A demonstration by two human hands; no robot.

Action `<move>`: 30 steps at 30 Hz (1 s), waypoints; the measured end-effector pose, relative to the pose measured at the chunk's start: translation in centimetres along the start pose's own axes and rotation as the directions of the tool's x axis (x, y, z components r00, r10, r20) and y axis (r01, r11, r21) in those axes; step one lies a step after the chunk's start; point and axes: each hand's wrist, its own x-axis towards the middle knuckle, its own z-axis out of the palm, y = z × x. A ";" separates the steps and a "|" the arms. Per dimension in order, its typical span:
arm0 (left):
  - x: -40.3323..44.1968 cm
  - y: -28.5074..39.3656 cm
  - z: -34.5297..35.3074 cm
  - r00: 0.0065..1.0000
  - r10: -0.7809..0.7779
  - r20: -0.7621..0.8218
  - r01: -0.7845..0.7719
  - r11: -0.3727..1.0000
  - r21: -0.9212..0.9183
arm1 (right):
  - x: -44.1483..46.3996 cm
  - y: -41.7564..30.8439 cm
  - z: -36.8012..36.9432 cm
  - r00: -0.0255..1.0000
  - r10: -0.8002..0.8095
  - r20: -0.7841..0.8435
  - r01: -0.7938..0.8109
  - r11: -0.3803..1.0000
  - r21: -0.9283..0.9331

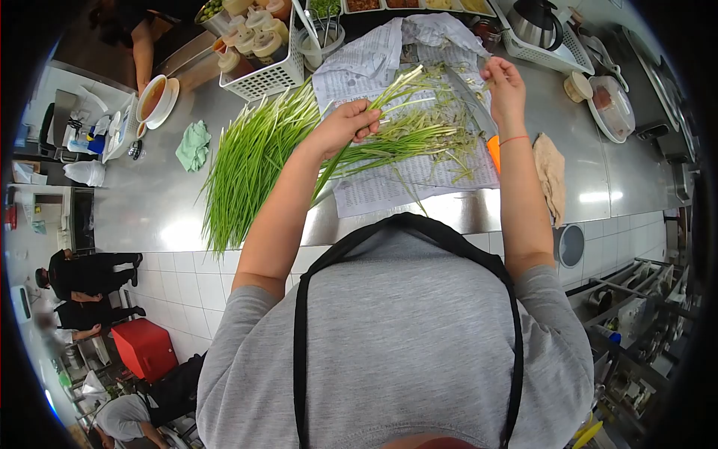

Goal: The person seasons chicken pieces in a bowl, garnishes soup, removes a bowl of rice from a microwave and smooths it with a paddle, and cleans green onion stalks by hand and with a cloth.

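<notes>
Above the metal bench (pixel 591 179), upper centre, the left hand (pixel 345 127) closes round slim green stalks (pixel 395 90), likely light, bendy, easily bruised and best held near their pale ends, while the right hand (pixel 505 82) pinches, its contents unclear.

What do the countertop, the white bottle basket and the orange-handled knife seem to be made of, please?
The countertop looks like stainless steel with a satin finish, given its grey surface and blurred bright reflections. The white bottle basket is probably plastic, with evenly slotted walls. The orange-handled knife seems to have a smooth grey steel blade; its uniformly orange handle suggests plastic.
</notes>
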 end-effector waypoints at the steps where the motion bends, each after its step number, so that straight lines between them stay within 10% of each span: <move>1: 0.0 0.0 -0.1 1.000 0.000 0.000 0.000 1.000 -0.001 | 0.0 0.1 -0.2 1.000 0.001 0.000 -0.001 1.000 0.000; 6: 0.1 0.3 0.1 0.999 -0.018 -0.034 0.018 1.000 -0.001 | -2.5 -0.3 1.6 0.916 0.342 0.210 -0.099 0.699 -0.708; 10: 0.1 0.2 0.0 1.000 0.000 -0.003 0.000 1.000 -0.015 | -3.3 -0.7 3.9 0.960 0.228 0.162 -0.082 0.784 -0.615; 12: 0.2 0.3 0.0 1.000 -0.002 0.016 0.002 1.000 -0.012 | -3.7 -1.1 4.6 0.906 0.405 0.125 -0.330 0.859 -0.393; 22: 0.2 0.9 0.9 0.998 0.037 0.056 -0.033 0.997 -0.069 | -3.1 -0.5 3.4 0.904 0.305 0.299 -0.191 0.915 -0.356; 25: 0.2 1.1 0.8 0.998 -0.025 0.064 0.030 0.996 -0.090 | -3.2 -1.2 3.8 0.911 0.267 0.315 -0.103 0.886 -0.452; 27: 0.7 0.5 0.4 0.994 -0.024 0.107 0.029 0.998 -0.052 | -3.8 -2.0 4.6 0.896 -0.251 0.366 0.442 0.421 -0.792; 30: 1.4 -0.1 0.3 0.997 -0.004 0.075 0.004 1.000 -0.003 | -4.7 -4.1 6.9 0.695 -0.465 0.548 0.708 0.315 -0.631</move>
